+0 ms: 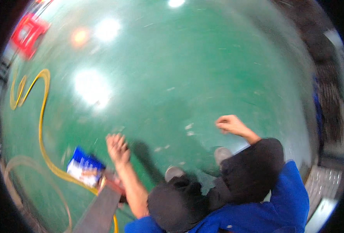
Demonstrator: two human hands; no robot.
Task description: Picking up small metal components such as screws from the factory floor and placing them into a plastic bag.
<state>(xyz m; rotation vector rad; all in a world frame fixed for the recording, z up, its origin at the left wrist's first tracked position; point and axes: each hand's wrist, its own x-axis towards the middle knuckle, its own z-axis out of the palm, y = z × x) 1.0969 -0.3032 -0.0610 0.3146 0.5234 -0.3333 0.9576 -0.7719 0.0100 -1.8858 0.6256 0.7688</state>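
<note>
My left hand (118, 149) is held out over the green floor, its fingers loosely curled and slightly blurred. Nothing shows in it. Close beside that forearm is a blue container (87, 158) with white and copper-coloured things in or against it, too blurred to name. My right hand (233, 125) hangs above the floor in front of my right knee. Its fingers are bent in toward the thumb, and I see nothing between them. Neither hand touches anything that I can make out.
A yellow hose (41, 128) snakes along the left side, past the blue container. A grey metal bar (98, 211) with a reddish part at its end lies near my left forearm. Far left stands a red object (29, 35). Dark stacked material (329, 97) and a metal grid (324, 180) line the right.
</note>
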